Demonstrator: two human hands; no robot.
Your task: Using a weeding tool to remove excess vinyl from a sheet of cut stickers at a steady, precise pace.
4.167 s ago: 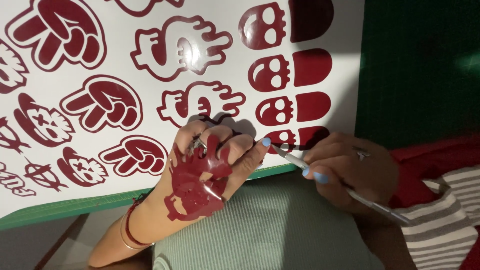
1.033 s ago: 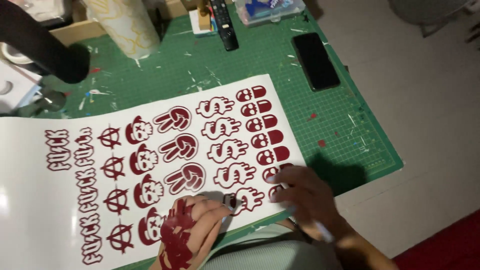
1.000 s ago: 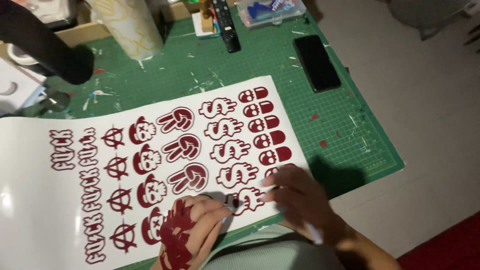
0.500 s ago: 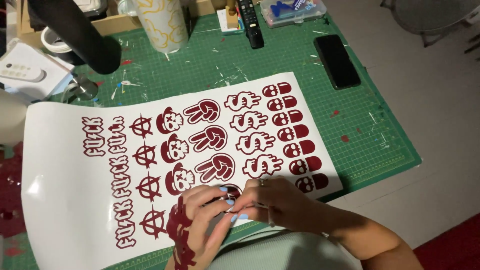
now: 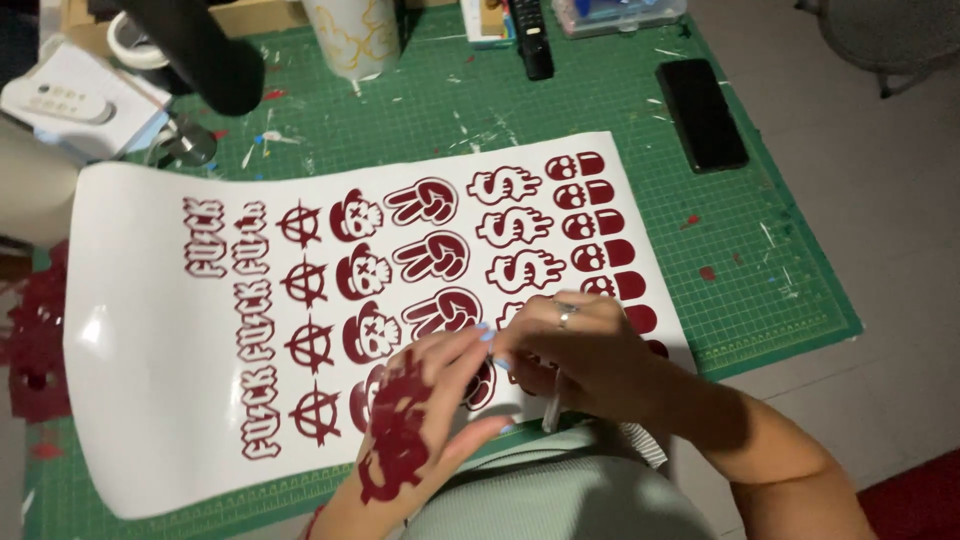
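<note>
My left hand (image 5: 425, 415) and right hand (image 5: 585, 355) meet over the lower middle of a white vinyl sheet (image 5: 140, 400) spread across the green cutting mat (image 5: 780, 270) on the bench. The sheet carries rows of dark red cut-outs: lettering at the left, then circled symbols, skulls, two-finger hand signs and dripping currency signs, with small rounded shapes at the right edge. Around nearly all of them the backing shows bare white, so I judge the weeding largely done; what is left appears to be the patch under my fingers at the bottom of the frame, though my hands hide it.

My left hand lies half open, palm down, fingers stretched toward the right hand, and a scrap of dark red waste vinyl (image 5: 395, 440) clings across its back. My right hand is curled closed around a slim light-coloured weeding tool (image 5: 551, 405), its free end pointing down toward my lap; the working tip is hidden between my fingers. More red offcuts (image 5: 35, 345) lie heaped at the left edge of the frame. A black phone (image 5: 702, 112) rests on the mat at the upper right, well apart from the sheet.
</note>
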